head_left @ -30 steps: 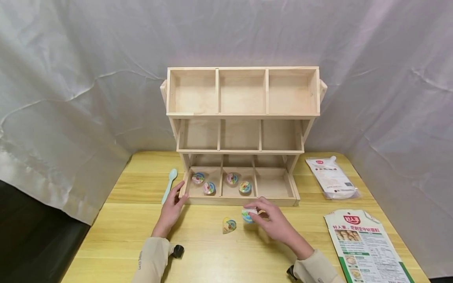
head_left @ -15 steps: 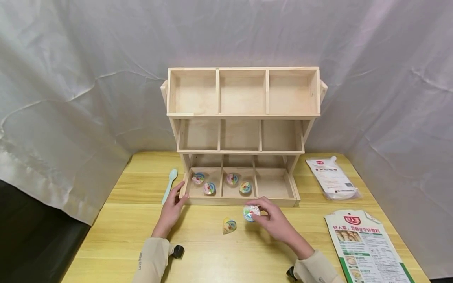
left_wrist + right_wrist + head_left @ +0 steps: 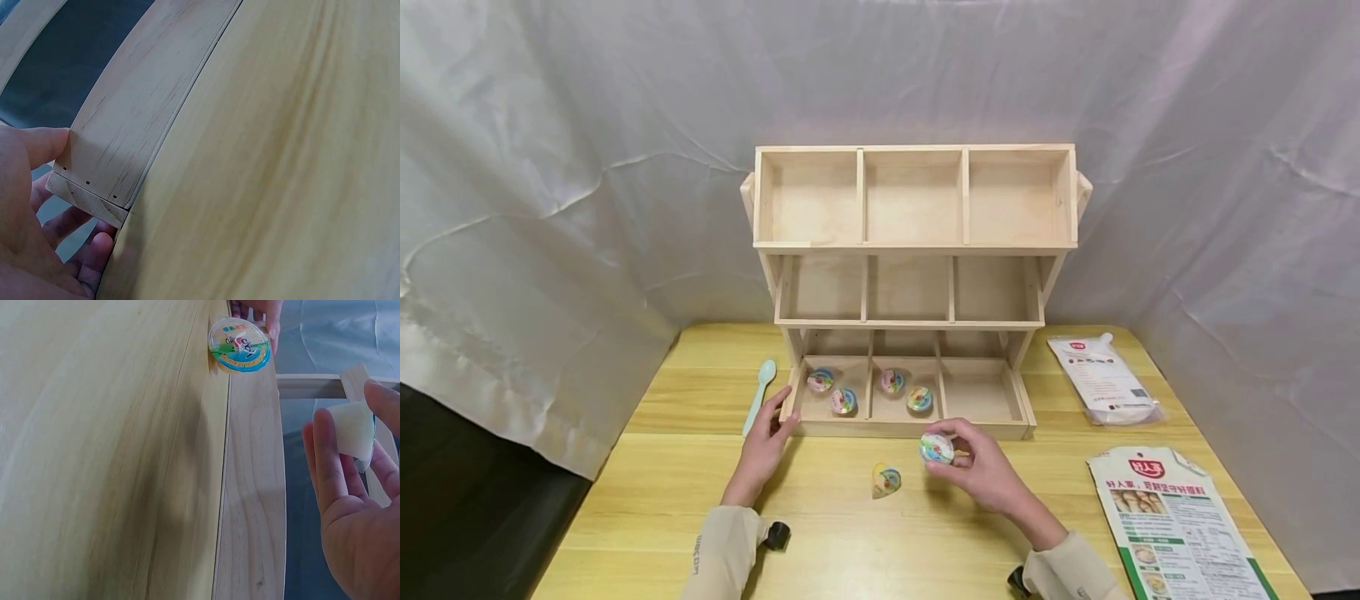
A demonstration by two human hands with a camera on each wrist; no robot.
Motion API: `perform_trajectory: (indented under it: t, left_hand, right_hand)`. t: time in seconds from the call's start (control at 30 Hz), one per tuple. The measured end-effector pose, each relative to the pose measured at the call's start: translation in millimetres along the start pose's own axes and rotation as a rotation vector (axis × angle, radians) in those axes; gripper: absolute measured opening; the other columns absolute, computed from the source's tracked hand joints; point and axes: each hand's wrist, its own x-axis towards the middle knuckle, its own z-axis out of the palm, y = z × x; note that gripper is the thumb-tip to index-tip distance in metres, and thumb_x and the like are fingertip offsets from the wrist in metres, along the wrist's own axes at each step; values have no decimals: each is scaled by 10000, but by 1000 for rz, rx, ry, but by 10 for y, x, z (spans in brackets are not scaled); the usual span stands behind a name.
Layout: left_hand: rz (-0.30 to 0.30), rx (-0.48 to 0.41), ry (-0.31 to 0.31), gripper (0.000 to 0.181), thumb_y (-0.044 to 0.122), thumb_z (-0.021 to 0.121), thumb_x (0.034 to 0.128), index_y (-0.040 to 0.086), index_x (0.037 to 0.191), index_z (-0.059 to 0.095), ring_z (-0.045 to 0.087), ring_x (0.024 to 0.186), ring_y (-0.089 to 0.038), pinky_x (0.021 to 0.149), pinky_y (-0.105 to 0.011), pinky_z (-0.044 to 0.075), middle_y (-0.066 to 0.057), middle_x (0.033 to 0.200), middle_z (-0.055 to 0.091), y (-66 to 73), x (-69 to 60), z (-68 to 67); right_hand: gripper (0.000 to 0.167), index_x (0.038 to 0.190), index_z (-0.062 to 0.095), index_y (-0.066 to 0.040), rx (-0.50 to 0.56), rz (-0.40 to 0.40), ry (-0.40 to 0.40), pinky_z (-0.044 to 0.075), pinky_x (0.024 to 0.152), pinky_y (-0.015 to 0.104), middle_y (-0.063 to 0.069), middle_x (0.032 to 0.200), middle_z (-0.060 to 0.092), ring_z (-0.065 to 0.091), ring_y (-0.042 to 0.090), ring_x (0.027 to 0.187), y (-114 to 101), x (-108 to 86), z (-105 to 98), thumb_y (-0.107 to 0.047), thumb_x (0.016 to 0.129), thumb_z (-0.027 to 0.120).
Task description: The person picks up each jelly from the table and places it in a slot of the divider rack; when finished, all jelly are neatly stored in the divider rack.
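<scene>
- The right hand (image 3: 981,467) grasps a small cup (image 3: 937,448) between thumb and fingers, holding it in front of the wooden rack (image 3: 916,248), near its lower front edge; the printed lid faces the head camera, and the right wrist view shows the cup's whitish side.
- The left hand (image 3: 763,446) grips the rack's lower left front corner, the thumb on the front board and the other fingers around the end.
- A yellowish cup (image 3: 887,478) with a printed lid lies on the table (image 3: 827,542), between the two hands and apart from both.
- In the rack's bottom row, two lidded cups (image 3: 843,401) sit in the left compartment and two more cups (image 3: 919,399) in the middle one.
- A pale blue spoon (image 3: 760,396) lies on the table just left of the rack.
- To the right lie a white packet (image 3: 1105,379) and, nearer the person, a green-and-white printed bag (image 3: 1180,525).
- Grey fabric (image 3: 917,75) hangs behind.
</scene>
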Motion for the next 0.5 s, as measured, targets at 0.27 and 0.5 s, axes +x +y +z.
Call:
perform_trajectory:
  t: [0.27, 0.5]
  left_hand:
    - [20, -11, 21, 569, 185, 561, 1083, 130, 1614, 364, 578, 1185, -335, 899, -274, 475, -226, 1589, 418, -366, 158, 63]
    - [36, -7, 38, 561, 200, 582, 1073, 165, 1600, 393, 599, 1136, -317, 896, -292, 488, -229, 1537, 479, -430, 178, 63]
  right_hand:
    - [439, 1281, 649, -67, -43, 25, 44, 590, 852, 253, 182, 1253, 642, 665, 213, 1032, -26, -9, -19, -125, 884, 825]
    - [436, 1275, 660, -99, -89, 21, 84, 586, 819, 239, 147, 1207, 663, 679, 146, 968, -34, 15, -52, -115, 875, 833]
